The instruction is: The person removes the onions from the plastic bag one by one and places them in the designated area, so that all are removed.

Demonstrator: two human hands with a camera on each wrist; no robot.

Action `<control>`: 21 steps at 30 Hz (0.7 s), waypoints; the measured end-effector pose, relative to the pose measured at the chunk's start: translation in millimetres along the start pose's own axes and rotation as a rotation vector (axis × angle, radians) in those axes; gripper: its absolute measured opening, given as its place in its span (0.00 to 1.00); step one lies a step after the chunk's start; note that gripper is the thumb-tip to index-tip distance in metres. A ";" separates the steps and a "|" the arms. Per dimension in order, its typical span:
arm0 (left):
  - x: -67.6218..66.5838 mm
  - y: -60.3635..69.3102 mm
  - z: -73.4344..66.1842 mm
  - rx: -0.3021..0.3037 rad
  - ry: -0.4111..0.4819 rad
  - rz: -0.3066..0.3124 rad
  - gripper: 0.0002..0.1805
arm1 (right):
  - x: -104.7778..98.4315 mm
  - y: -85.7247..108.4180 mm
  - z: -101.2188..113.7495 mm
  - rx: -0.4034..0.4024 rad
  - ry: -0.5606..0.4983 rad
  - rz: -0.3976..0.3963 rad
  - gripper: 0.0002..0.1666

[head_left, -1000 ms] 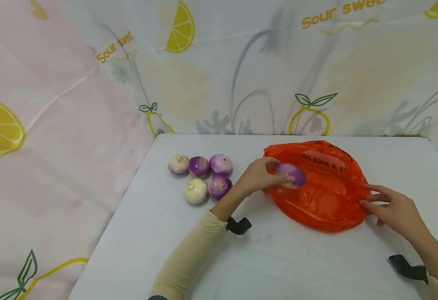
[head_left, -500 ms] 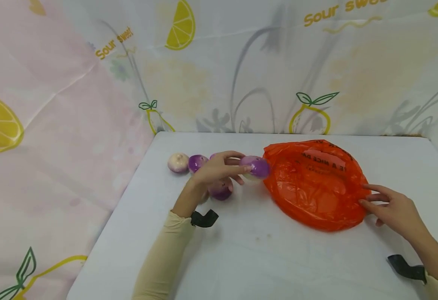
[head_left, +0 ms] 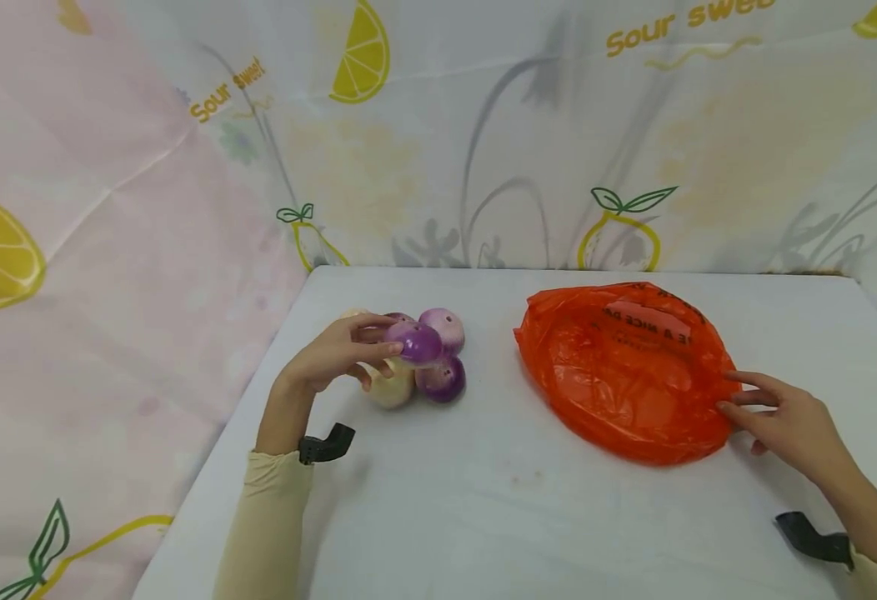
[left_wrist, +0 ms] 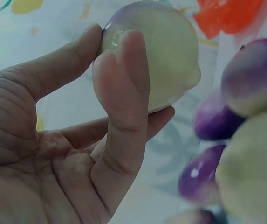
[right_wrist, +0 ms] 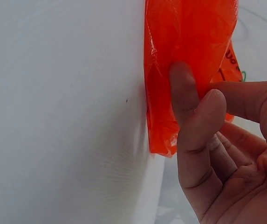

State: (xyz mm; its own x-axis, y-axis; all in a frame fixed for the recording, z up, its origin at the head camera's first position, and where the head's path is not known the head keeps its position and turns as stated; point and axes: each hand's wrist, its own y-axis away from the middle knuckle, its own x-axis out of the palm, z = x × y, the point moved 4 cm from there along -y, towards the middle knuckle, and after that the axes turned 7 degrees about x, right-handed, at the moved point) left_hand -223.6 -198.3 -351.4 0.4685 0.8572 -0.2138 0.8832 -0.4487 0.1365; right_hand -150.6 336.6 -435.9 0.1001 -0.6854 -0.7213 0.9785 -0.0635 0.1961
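My left hand [head_left: 333,354] grips a purple-and-white onion [head_left: 419,342] between thumb and fingers. The left wrist view shows the pale underside of that onion [left_wrist: 173,60], held clear of the palm. Below and behind it sit several other onions, among them a cream one [head_left: 391,388], a dark purple one [head_left: 443,380] and a light purple one [head_left: 444,327]. Two at the back left are mostly covered by my hand and the held onion. My right hand [head_left: 791,427] pinches the right edge of a red plastic bag [head_left: 633,400]; the bag's rim [right_wrist: 163,93] runs between thumb and fingers.
The white table [head_left: 498,517] carries the onions on the left and the bag on the right. A lemon-printed cloth [head_left: 438,150] hangs behind the table and along its left side. Black wrist mounts [head_left: 326,443] jut out below both hands.
My left hand has carried the onion leftward from over the bag to above the other onions. The bag's left edge has spread slightly left. My right hand stays at the bag's right edge.
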 end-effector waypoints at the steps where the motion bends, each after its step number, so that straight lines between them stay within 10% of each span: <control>1: -5.5 4.5 1.5 0.000 0.002 -0.010 0.27 | -0.1 0.2 -0.1 0.002 0.002 -0.003 0.37; 12: -61.1 44.8 29.2 -0.068 -0.006 -0.096 0.32 | 0.3 0.8 -1.0 0.013 0.004 0.000 0.37; 21: -78.9 54.8 61.8 -0.160 0.074 -0.136 0.36 | 0.7 1.1 -2.0 0.008 0.001 -0.006 0.37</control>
State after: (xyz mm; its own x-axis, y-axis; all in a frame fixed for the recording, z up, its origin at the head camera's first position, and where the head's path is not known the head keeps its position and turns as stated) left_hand -210.8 -306.1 -386.8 0.3374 0.9260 -0.1695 0.9206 -0.2870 0.2647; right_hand -149.1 337.5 -437.5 0.0942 -0.6841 -0.7233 0.9776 -0.0739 0.1972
